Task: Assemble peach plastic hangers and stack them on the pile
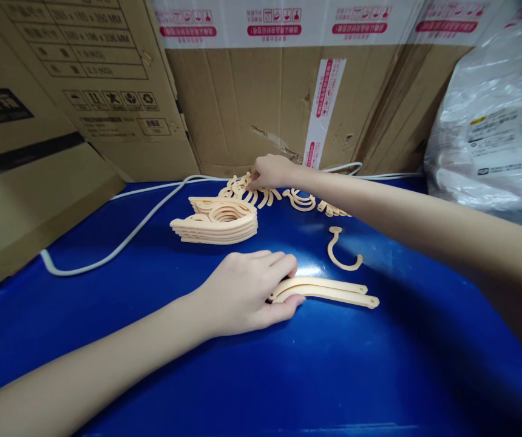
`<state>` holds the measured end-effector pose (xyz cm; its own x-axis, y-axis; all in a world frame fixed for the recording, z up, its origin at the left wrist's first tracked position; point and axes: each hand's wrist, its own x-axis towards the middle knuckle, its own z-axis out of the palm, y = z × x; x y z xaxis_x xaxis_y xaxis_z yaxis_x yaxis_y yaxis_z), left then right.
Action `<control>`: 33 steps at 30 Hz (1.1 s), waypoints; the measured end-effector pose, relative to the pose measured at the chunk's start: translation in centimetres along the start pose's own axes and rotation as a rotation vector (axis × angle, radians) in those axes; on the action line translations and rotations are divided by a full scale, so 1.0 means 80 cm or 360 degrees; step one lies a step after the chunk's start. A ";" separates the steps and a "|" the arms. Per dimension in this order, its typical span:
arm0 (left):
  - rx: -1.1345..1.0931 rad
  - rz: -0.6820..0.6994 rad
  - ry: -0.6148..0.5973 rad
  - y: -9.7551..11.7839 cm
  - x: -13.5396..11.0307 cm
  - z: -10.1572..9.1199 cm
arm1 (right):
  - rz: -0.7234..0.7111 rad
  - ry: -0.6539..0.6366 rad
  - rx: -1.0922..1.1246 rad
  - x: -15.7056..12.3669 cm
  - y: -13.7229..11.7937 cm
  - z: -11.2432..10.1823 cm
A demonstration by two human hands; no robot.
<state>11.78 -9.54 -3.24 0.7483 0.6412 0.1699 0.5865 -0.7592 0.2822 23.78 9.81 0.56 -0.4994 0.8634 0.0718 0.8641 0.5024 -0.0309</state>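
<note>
My left hand [261, 291] is closed around the left ends of two slim, peach-coloured hanger arms [329, 290], which lie side by side on the blue table. At the back, my right hand [272, 171] reaches into a pile of curved peach-coloured plastic pieces [254, 193]. Its fingers are bent together, and what they pinch is hidden. Beyond my left hand sits a neat stack of folded hangers [218, 227]. A single hanger hook [343, 252] lies apart, just behind the two arms.
More hooks [301, 200] and short pieces [331, 209] lie under my right forearm. A white cable [124, 240] loops across the left and back of the table. Cardboard boxes [252, 103] wall the rear and left. A plastic-wrapped bundle [493, 133] stands at the right.
</note>
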 end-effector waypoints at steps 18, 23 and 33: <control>0.0031 0.0073 0.0058 -0.006 -0.002 0.003 | -0.0106 -0.0308 0.0683 -0.079 0.025 -0.051; 0.0038 0.0083 0.0062 -0.006 -0.002 0.004 | -0.0538 -0.0786 0.0637 -0.108 0.032 -0.039; 0.0060 0.0077 0.0051 -0.004 0.000 0.003 | -0.0671 -0.0767 0.0530 -0.117 0.012 -0.027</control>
<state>11.66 -9.34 -3.56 0.7663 0.6063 0.2126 0.5615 -0.7928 0.2371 29.42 2.08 1.98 -0.8245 0.4790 -0.3011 0.5654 0.7185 -0.4051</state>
